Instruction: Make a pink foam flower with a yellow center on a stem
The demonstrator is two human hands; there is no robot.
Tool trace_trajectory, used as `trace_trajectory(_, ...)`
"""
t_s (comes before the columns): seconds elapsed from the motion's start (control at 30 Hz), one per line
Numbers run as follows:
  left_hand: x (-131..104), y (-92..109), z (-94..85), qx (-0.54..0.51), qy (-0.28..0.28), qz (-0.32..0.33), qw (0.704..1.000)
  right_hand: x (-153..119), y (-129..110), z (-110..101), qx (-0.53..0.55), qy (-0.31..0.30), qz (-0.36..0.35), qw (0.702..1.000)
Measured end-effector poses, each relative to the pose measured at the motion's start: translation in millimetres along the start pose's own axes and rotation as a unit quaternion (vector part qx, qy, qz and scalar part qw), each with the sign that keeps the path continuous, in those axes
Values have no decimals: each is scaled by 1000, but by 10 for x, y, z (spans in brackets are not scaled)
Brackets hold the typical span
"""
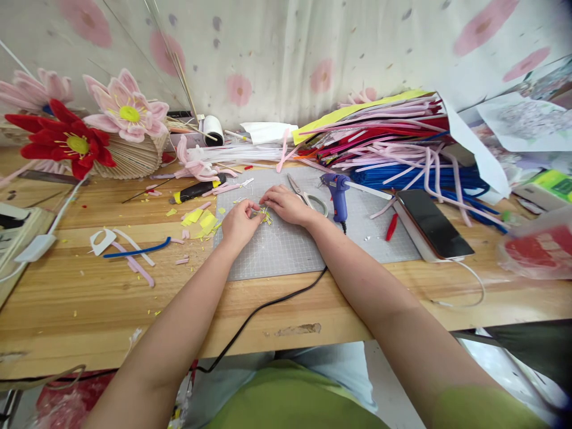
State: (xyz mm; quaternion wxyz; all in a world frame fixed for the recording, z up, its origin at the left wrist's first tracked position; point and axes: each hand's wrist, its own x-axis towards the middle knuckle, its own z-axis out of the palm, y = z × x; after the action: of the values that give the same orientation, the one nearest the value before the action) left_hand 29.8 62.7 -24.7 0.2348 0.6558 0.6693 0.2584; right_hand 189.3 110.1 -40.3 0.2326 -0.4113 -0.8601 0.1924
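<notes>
Over the grey cutting mat (277,253), my left hand (239,226) pinches a small bunch of thin yellow stamens (267,217) with pale tips. My right hand (288,205) meets it from the other side, its fingers bent together beside the bunch; what lies under its fingertips is hidden. Just behind my right wrist lie scissors (318,204) with grey handles. A blue glue gun (338,196) with a white glue stick stands to the right of them. Yellow paper scraps (206,221) are scattered left of my left hand.
Finished fuzzy flowers, one red (71,140) and one pink (127,110), stand at the left. A black-and-yellow utility knife (199,189) lies behind the scraps. Bundled pipe cleaners (384,143) fill the back right. A phone (433,221) lies right; a black cord (268,307) crosses the table's front.
</notes>
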Motion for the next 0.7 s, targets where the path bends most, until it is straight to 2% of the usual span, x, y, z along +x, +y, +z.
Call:
trace_trajectory(0.27, -12, 21, -5, 4, -4, -4, 1000, 12, -5, -9, -8, -14, 3, 1000)
trace_trajectory(0.7, -3, -1, -7, -1, -5, -2, 1000, -25, -23, -92, 44, -8, -6, 999)
